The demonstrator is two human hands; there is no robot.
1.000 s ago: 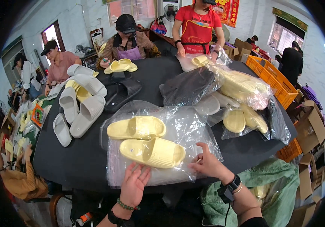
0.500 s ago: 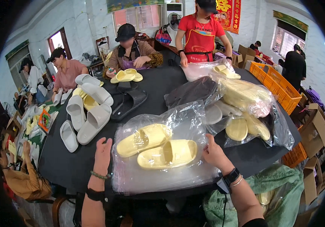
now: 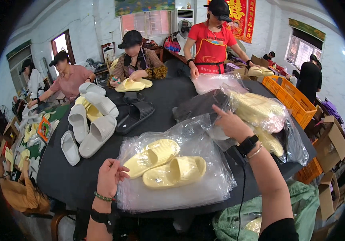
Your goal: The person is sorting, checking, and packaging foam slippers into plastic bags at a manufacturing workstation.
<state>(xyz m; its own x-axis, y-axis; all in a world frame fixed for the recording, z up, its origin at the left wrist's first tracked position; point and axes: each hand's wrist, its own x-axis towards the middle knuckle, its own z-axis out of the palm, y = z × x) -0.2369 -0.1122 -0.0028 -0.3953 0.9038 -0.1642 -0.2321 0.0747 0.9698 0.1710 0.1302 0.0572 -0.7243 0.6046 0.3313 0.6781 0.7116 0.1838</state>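
With 12 o'clock straight ahead, the yellow slippers (image 3: 172,170) are around 6 o'clock on the worktop (image 3: 168,90), on clear bags (image 3: 188,199); can't tell if they're inside the top one. Left hand (image 3: 110,176) is just off their 9 o'clock side, fingers loosely curled and a bit apart, nothing in them that I can see. Right hand (image 3: 236,127) sits toward 3, index finger stuck out at 11 beside a dark bag (image 3: 198,105); can't tell if the others are pinching anything. Grey slippers (image 3: 99,134) at 9, black ones (image 3: 138,117) at 10, bagged yellow ones (image 3: 256,106) near 2.
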